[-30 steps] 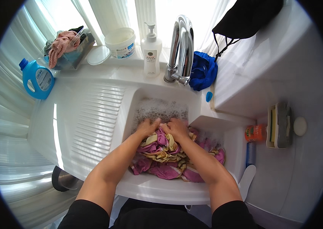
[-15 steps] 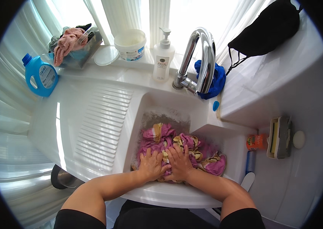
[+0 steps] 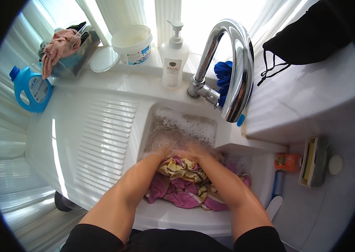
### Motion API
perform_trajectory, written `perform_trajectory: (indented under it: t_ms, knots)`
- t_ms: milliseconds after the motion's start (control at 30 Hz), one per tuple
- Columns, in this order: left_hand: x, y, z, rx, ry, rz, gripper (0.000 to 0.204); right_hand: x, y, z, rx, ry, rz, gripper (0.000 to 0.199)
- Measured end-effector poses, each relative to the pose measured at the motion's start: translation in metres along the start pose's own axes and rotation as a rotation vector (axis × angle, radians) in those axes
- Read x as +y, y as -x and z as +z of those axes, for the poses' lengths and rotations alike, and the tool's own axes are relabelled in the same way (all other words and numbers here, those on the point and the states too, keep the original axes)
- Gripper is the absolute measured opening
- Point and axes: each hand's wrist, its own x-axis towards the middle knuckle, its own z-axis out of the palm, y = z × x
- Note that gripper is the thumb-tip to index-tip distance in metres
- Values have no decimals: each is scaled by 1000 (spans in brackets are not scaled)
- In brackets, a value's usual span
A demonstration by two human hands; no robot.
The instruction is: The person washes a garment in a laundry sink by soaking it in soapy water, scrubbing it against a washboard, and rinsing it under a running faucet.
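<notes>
A wet pink and yellow patterned cloth (image 3: 183, 197) lies bunched in the white sink (image 3: 223, 138), partly out of the water toward the front wall. My left hand (image 3: 165, 148) and my right hand (image 3: 194, 149) are sunk in the cloudy, foamy water (image 3: 181, 126) at the far edge of that bundle. Both forearms reach over the cloth, one along each side of its yellow folds. Water and blur hide my fingers, so their grip on the cloth does not show.
A ribbed washboard (image 3: 106, 143) adjoins the sink's left. Behind stand a blue detergent bottle (image 3: 32, 90), clothes bin (image 3: 78, 56), white tub (image 3: 132, 46), pump bottle (image 3: 172, 59) and tap (image 3: 234, 75) overhanging the basin. A brush (image 3: 277, 189) and soap box (image 3: 313, 161) sit right.
Both hands have moved away from me, from pressing on top of the cloth into the water beyond it. The cloth is bunched nearer the front, and the whole view has shifted slightly.
</notes>
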Motion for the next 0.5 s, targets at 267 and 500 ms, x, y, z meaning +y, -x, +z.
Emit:
perform_trajectory:
  t_ms: [267, 500]
  knots:
    - [33, 34, -12, 1180, 347, -75, 43, 40, -116, 50, 89, 194, -130, 48]
    - [40, 65, -23, 923, 627, 8, 56, -14, 36, 18, 340, -167, -625, 26]
